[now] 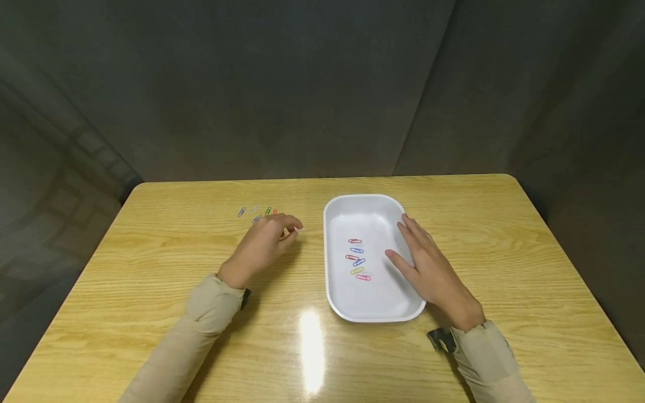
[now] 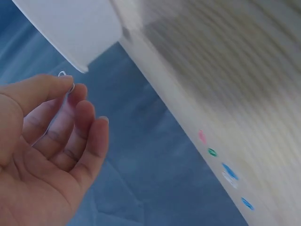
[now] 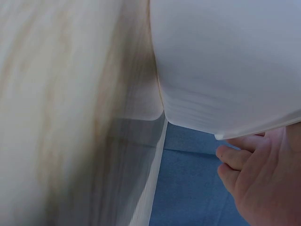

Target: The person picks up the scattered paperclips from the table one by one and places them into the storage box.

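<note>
My left hand (image 1: 261,244) pinches a white paper clip (image 2: 62,74) between thumb and forefinger, held above the table left of the tray. The white tray (image 1: 378,302) stands on the table with several coloured paper clips in it, among them a yellow clip (image 1: 357,271) and a pink clip (image 1: 363,277). Over the tray's right rim lies my right hand (image 1: 434,272), fingers extended and thumb reaching over the inside. In the right wrist view, its fingers show beside the tray wall (image 3: 225,84).
Behind the left hand, several loose paper clips lie on the wooden table (image 1: 161,268), including a blue clip (image 1: 242,212) and a green clip (image 1: 268,211). A dark curtain (image 1: 282,89) hangs past the table's far edge.
</note>
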Motion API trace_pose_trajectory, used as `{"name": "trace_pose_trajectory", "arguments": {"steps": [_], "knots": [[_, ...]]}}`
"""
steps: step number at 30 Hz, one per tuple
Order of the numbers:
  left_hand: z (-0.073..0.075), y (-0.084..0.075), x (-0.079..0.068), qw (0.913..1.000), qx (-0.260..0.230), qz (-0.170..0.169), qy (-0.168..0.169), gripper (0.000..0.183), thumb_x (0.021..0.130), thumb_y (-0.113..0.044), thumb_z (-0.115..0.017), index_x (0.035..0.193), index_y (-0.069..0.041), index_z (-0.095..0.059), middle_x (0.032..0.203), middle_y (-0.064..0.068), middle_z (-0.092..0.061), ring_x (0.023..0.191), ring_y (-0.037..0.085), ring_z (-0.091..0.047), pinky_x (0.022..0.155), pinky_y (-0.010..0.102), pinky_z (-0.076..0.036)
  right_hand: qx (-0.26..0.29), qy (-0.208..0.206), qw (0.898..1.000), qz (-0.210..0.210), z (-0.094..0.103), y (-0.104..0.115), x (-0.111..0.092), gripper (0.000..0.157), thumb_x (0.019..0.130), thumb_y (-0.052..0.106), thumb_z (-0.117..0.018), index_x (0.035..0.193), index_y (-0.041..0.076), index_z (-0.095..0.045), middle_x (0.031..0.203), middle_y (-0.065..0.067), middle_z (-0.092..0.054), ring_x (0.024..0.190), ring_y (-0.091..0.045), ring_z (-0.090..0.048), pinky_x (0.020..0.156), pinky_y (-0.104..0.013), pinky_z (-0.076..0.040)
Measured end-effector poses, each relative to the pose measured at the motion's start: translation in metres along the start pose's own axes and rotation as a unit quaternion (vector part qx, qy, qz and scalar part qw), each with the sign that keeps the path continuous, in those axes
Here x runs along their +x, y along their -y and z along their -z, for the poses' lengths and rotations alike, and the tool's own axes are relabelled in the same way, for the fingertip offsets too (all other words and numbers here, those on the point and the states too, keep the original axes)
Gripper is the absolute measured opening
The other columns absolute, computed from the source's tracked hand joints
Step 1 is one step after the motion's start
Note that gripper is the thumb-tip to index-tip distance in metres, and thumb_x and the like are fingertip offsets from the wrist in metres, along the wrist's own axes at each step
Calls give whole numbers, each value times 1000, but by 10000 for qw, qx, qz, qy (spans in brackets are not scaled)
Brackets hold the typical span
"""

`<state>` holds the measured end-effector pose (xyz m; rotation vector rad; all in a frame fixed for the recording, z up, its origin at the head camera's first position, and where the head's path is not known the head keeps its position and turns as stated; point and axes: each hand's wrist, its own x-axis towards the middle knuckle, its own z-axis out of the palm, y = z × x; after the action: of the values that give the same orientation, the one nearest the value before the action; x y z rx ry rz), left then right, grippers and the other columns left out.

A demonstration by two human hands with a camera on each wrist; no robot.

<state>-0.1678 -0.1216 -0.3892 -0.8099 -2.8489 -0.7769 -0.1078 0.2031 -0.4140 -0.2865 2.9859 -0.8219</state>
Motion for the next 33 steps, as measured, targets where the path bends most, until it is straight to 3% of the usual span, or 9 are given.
{"name": "trace_pose_trajectory", "arguments": {"steps": [3, 5, 6, 8, 10, 23, 33], "knots": [[0, -8, 3, 9999, -48, -104, -54, 13, 93, -5, -65, 102, -7, -74, 93, 5, -73, 62, 10, -50, 96, 45, -53, 8, -1, 10000, -2, 0, 0, 0, 78, 101, 49, -50, 156, 1, -24, 167, -15, -13, 152, -40, -15, 119, -61, -20], [0, -12, 5, 9998, -29, -173, -65, 13, 93, -4, -65, 102, -7, -74, 93, 5, -73, 67, 11, -53, 98, 47, -52, 10, -6, 10000, 1, 0, 0, 0, 78, 101, 49, -50, 156, 1, -24, 167, -15, -13, 152, -40, -15, 119, -60, -20], [0, -15, 5, 9998, -42, -189, -67, 13, 92, -4, -66, 102, -7, -74, 93, 5, -74, 68, 12, -55, 98, 46, -52, 10, -8, 10000, 1, 0, 0, 0, 78, 101, 49, -50, 156, 1, -24, 166, -16, -13, 152, -40, -15, 119, -60, -20], [-1, -20, 6, 9997, -31, -247, -64, 13, 92, -4, -66, 103, -7, -74, 95, 5, -74, 73, 13, -59, 83, 38, -55, 11, -14, 10000, 5, 0, 0, 0, 78, 101, 49, -50, 156, 1, -24, 166, -16, -13, 152, -40, -15, 119, -61, -20], [-1, -24, 7, 9995, -6, -323, -55, 14, 92, -4, -67, 103, -7, -74, 97, 5, -74, 78, 15, -62, 69, 31, -51, 23, -14, 10000, 2, 0, 0, 0, 78, 100, 49, -50, 156, 1, -24, 167, -15, -13, 152, -40, -15, 119, -61, -20], [-10, -53, 16, 9969, 82, -764, 181, 15, 91, -4, -66, 103, -6, -74, 95, 4, -74, 82, 16, -61, 74, 28, -52, 33, -57, 10000, 33, 0, 0, 0, 78, 100, 49, -50, 155, 0, -25, 166, -16, -14, 152, -40, -15, 119, -61, -21], [-22, -66, 22, 9942, -32, -1028, 320, 14, 91, -4, -67, 102, -8, -75, 92, 2, -73, 82, 15, -62, 75, 30, -54, 32, -57, 9999, 89, -1, 1, 0, 75, 101, 46, -50, 154, -2, -27, 166, -17, -14, 152, -42, -16, 119, -61, -20]]}}
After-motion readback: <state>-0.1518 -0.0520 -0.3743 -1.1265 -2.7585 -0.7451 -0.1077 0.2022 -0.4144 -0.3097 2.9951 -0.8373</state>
